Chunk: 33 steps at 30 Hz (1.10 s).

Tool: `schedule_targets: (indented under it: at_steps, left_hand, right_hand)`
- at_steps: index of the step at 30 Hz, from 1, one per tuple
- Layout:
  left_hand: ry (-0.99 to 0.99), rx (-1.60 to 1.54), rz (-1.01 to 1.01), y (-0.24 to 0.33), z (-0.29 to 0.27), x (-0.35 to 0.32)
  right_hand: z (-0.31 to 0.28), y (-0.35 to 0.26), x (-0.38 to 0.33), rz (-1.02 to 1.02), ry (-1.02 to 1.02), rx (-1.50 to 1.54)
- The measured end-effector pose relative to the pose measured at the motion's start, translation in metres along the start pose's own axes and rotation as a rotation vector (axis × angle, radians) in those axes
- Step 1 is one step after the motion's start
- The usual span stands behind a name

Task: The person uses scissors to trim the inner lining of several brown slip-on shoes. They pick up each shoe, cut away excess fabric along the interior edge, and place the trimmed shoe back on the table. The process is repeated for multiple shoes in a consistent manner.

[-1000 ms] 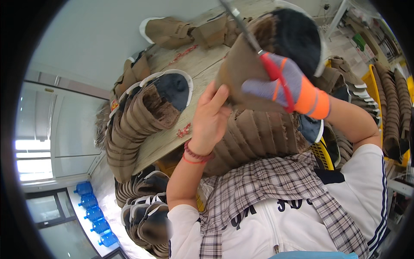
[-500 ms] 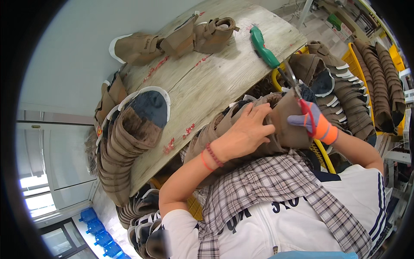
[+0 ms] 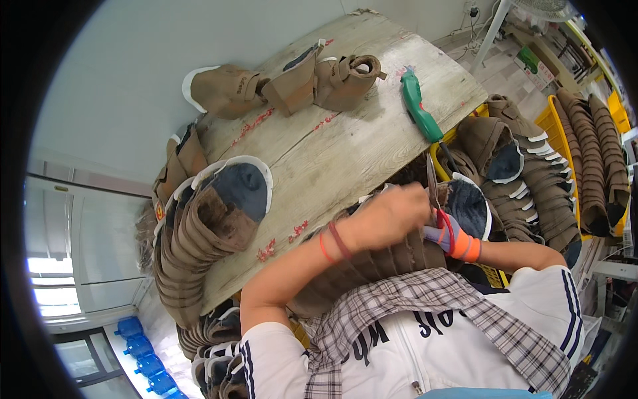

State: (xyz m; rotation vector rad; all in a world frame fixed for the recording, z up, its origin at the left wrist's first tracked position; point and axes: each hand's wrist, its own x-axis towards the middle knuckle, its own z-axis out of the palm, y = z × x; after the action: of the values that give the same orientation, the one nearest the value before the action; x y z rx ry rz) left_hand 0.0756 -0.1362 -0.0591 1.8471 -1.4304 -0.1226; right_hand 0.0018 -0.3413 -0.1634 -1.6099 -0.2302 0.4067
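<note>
Fingers of right hand (image 3: 453, 241) closed around scissors (image 3: 435, 199); left hand (image 3: 392, 216) gripping shoe upper (image 3: 465, 206)

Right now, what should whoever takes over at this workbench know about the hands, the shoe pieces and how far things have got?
Left hand: bare, pressed on the brown shoe upper held at the table's near edge.
Right hand: gloved, gripping red-handled scissors, blades pointing up at that upper.
Wooden table: three assembled brown shoes at the far end, green-handled tool at the right.
Stacks of uppers: one on the left, more in the yellow crates to the right.
Done: cannot tell which stacks are trimmed.
Left: the upper in hand is under the scissors now.
</note>
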Motion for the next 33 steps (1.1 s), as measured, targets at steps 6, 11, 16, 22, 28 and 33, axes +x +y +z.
schedule_targets:
  at_steps: [6,11,16,22,28,33]
  left_hand:
    - [0.545,0.782,-0.587,-0.136,-0.063,0.04]
    - [0.376,0.97,-0.858,-0.189,-0.074,0.063]
    - [0.81,0.444,-0.484,-0.185,-0.11,0.001]
    - [1.157,-0.786,-0.4,-0.084,-0.145,-0.091]
    - [1.3,-1.344,-0.174,-0.009,-0.096,-0.181]
    - [1.337,-1.52,-0.16,0.019,-0.051,-0.228]
  right_hand:
    - [-0.033,-0.023,-0.019,-0.021,-0.056,-0.156]
    - [-0.054,-0.018,-0.031,0.007,0.002,-0.132]
    - [-0.051,-0.035,-0.035,0.194,0.054,0.17]
    - [-0.061,-0.051,-0.022,0.006,0.05,-0.303]
    - [-0.077,-0.067,-0.014,0.361,0.166,0.094]
    - [-0.035,-0.176,0.024,-0.242,0.218,-1.128]
